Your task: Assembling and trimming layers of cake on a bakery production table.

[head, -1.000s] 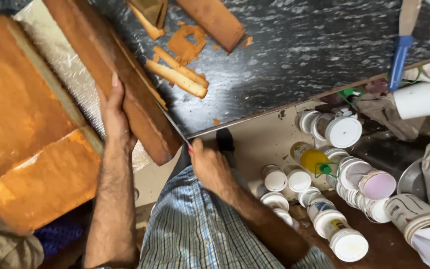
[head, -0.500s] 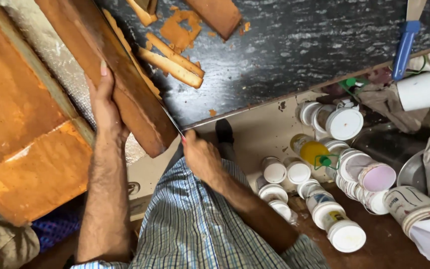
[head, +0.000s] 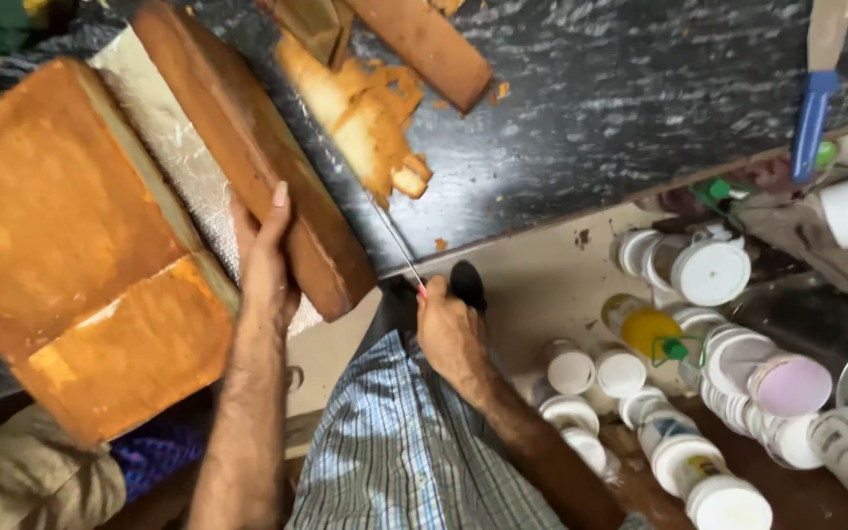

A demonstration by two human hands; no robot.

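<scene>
On the dark worktop [head: 640, 88], the left hand [head: 265, 260] now lies flat on the cake slab [head: 247, 147], while the right hand [head: 449, 334], fingers closed on the knife [head: 397, 245], has drawn back from the trimmings [head: 370, 118].

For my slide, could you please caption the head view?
Left hand steadies a brown cake slab while right hand holds a long knife.

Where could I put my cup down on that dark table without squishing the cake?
The dark counter is bare between the cake trimmings and the blue-handled tool. The left side is crowded with cake slabs. Below the counter edge, white-lidded jars are packed tightly.
</scene>
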